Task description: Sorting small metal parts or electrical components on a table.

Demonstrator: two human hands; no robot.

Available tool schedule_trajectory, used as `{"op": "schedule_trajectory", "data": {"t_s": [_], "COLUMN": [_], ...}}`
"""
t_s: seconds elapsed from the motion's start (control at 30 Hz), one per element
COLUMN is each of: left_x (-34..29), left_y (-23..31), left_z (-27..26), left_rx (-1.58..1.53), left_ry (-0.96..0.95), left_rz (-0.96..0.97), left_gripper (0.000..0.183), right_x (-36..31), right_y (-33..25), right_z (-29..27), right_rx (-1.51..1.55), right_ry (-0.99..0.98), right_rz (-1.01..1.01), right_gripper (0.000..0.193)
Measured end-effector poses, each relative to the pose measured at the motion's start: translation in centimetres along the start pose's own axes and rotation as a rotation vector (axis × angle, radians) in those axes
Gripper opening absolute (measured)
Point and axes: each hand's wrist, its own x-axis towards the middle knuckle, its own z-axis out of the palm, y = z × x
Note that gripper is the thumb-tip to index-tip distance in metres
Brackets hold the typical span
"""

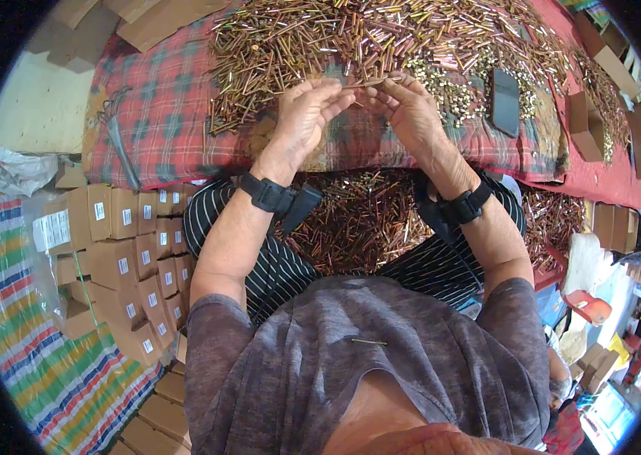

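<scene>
My left hand (307, 112) and my right hand (414, 114) meet above the plaid cloth, at the near edge of a big pile of metal rods (298, 45). Between them lies a slim copper-coloured metal rod (362, 83). Its left end is pinched in my left fingertips, and my right thumb and fingers close on its right part. The exact shape of its ends is too small to make out. Small pale brass-coloured pieces (453, 95), perhaps nuts, are heaped just right of my right hand.
A flat black phone-like slab (504, 102) rests among the small pieces. A long metal hand tool (117, 140) lies on the plaid cloth (161, 114) at left. More rods (351, 224) fill the space between my knees. Stacked cardboard boxes (119, 265) stand at left; open boxes (586, 125) sit at right.
</scene>
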Motion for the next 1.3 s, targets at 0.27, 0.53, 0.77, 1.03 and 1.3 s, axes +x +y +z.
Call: {"op": "schedule_trajectory", "data": {"t_s": [0.27, 0.53, 0.77, 1.03, 1.3], "left_x": [-0.2, -0.2, 0.0, 0.0, -0.2], "left_y": [-1.3, -1.0, -1.2, -1.0, -0.6], "left_z": [0.3, 0.6, 0.2, 0.0, 0.4], "left_rx": [0.034, -0.043, -0.037, 0.016, 0.011], "left_ry": [-0.106, -0.03, -0.02, 0.007, 0.038], "left_rz": [-0.21, -0.199, -0.193, -0.138, -0.094], "left_gripper": [0.02, 0.013, 0.017, 0.01, 0.008], "right_x": [-0.7, 2.6, 4.4, 4.6, 3.6], "right_y": [2.5, -2.8, -2.2, -1.5, -2.3], "right_z": [-0.2, -4.8, -6.5, -6.1, -4.0], "right_rx": [-0.28, -1.91, -2.129, -2.152, -1.819], "right_ry": [-0.01, 0.238, 0.138, 0.1, 0.032], "right_rz": [-0.094, -0.667, -0.642, -0.7, -0.764], "right_gripper": [0.017, 0.015, 0.009, 0.01, 0.013]}}
